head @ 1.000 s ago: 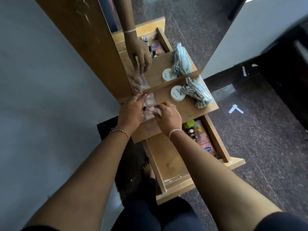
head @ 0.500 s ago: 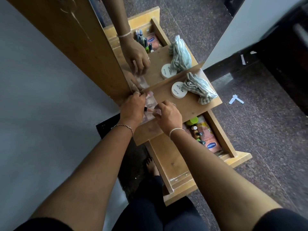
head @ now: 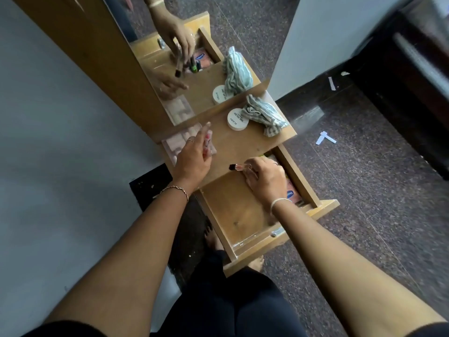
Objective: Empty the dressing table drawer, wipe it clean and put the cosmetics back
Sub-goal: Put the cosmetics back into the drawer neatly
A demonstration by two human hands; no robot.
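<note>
Small bottle [head: 237, 167] — between the hands [head: 192, 161] [head: 264, 179]

Head view, steeply down over open drawer [head: 243, 215].

Wooden drawer [head: 239, 210] stands open, mostly bare, cosmetics [head: 290, 194] along its right wall, a black-capped bottle [head: 235, 167] held above.

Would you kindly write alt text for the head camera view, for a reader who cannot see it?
Seen from above, a person's right hand pinches a small black-capped bottle over an open drawer, while the left hand stretches straight fingers over a clear pouch on the table top. A white round jar and a checked cloth sit by the mirror.
</note>
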